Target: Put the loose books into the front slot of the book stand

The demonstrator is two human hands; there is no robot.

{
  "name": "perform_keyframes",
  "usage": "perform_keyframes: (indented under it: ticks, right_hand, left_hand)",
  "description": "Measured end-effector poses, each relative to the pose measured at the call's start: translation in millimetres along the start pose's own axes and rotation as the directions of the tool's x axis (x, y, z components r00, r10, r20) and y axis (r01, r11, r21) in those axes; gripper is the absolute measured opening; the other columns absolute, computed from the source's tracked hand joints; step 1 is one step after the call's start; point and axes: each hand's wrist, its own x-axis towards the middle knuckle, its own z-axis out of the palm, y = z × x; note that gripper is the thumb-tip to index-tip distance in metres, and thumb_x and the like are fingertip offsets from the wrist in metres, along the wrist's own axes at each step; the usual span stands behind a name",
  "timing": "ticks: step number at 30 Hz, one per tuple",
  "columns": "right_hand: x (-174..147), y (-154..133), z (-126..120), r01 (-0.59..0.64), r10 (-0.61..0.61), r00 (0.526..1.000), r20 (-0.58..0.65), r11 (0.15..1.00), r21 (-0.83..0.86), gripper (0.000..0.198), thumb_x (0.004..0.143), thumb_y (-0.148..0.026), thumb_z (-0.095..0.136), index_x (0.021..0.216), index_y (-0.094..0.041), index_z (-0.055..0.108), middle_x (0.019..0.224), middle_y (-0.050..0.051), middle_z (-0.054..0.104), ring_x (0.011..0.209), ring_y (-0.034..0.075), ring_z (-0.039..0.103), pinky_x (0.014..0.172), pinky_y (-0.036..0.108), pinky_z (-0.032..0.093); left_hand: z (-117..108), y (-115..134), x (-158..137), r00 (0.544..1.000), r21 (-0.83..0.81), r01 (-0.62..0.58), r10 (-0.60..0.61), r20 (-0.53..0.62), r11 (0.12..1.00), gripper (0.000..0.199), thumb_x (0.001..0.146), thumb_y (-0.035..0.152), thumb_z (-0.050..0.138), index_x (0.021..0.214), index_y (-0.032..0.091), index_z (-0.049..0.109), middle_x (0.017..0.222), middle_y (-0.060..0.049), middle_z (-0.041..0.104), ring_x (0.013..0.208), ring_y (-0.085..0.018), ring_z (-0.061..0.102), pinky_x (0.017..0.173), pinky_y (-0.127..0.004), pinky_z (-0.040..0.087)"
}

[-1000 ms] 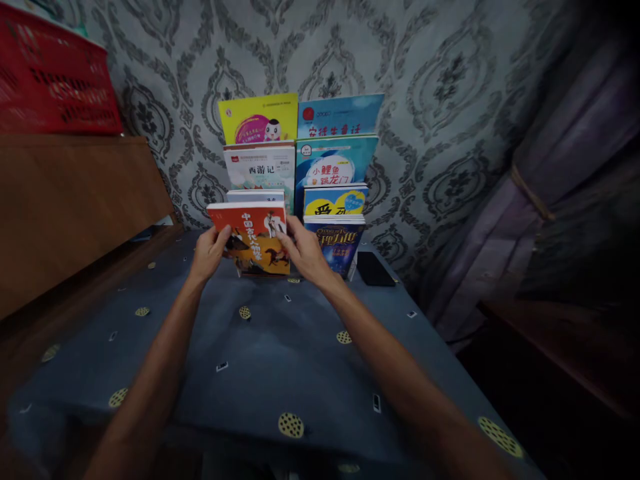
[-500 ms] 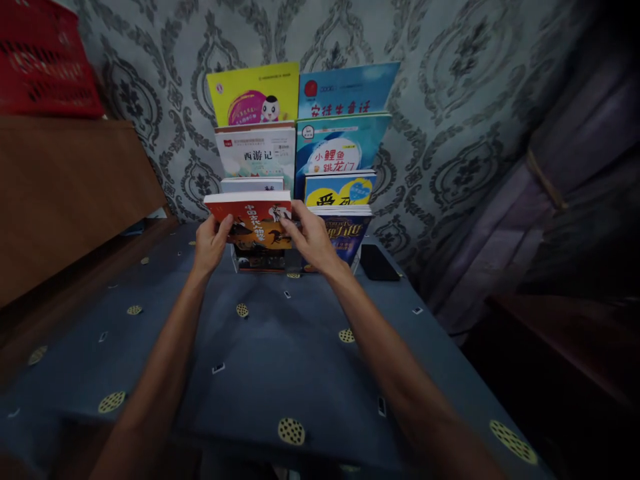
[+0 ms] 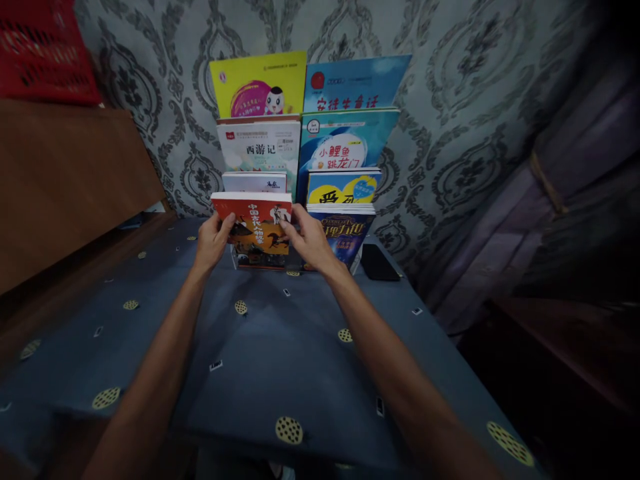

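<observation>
Between my two hands is a red and orange book (image 3: 255, 223) with white Chinese lettering, held by its side edges. My left hand (image 3: 213, 241) is closed on its left edge, thumb on the cover. On the opposite edge, my right hand (image 3: 307, 235) grips it the same way, fingers hidden behind. The book is at the front of the left column of a tiered rack, before a pale book (image 3: 254, 181). Below it shows a dark-covered book (image 3: 260, 259). Beside my right hand stands a dark blue book (image 3: 345, 233) in the right column.
Higher tiers hold a white book (image 3: 260, 147), a yellow book (image 3: 260, 83), a teal book (image 3: 350, 137) and a blue book (image 3: 356, 80). A black flat object (image 3: 380, 263) lies right of the rack on the blue tablecloth (image 3: 280, 347). A brown cabinet (image 3: 75, 193) carries a red basket (image 3: 47, 57).
The red and orange book has tilted more upright and sits slightly lower against the rack, still in both hands. The camera view has shifted a little.
</observation>
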Motion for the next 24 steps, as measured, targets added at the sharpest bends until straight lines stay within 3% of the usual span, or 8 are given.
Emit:
perform_keyframes:
  ticks: [8, 17, 24]
  right_hand:
    - [-1, 0, 2, 0.046, -0.046, 0.999, -0.009, 0.998, -0.03, 0.023, 0.098, -0.033, 0.045, 0.115, -0.021, 0.056, 0.109, 0.009, 0.068, 0.095, 0.023, 0.065, 0.083, 0.041, 0.058]
    - [-3, 10, 5, -0.008, 0.007, 1.0, 0.03, 0.999, 0.033, 0.026, 0.098, -0.032, 0.048, 0.121, -0.023, 0.057, 0.111, 0.008, 0.069, 0.098, 0.024, 0.065, 0.089, 0.047, 0.06]
    - [-2, 13, 8, -0.065, 0.068, 0.997, 0.031, 0.995, -0.077, 0.021, 0.099, -0.032, 0.044, 0.115, -0.023, 0.054, 0.108, 0.009, 0.068, 0.098, 0.026, 0.065, 0.088, 0.045, 0.056]
  left_hand:
    - [-2, -2, -1, 1.0, -0.032, -0.003, 0.003, 0.011, 0.999, 0.055, 0.089, 0.069, 0.056, 0.098, 0.016, 0.069, 0.083, -0.005, 0.069, 0.073, -0.017, 0.065, 0.055, -0.023, 0.057]
    - [-2, -8, -7, 0.997, -0.091, 0.032, -0.026, 0.067, 0.995, 0.053, 0.088, 0.067, 0.057, 0.102, 0.017, 0.069, 0.089, -0.007, 0.07, 0.076, -0.017, 0.067, 0.053, -0.023, 0.058]
    - [2, -9, -5, 0.999, 0.094, -0.032, 0.03, 0.018, 0.995, 0.039, 0.094, 0.057, 0.053, 0.098, 0.02, 0.068, 0.082, -0.003, 0.066, 0.076, -0.016, 0.063, 0.062, -0.025, 0.054]
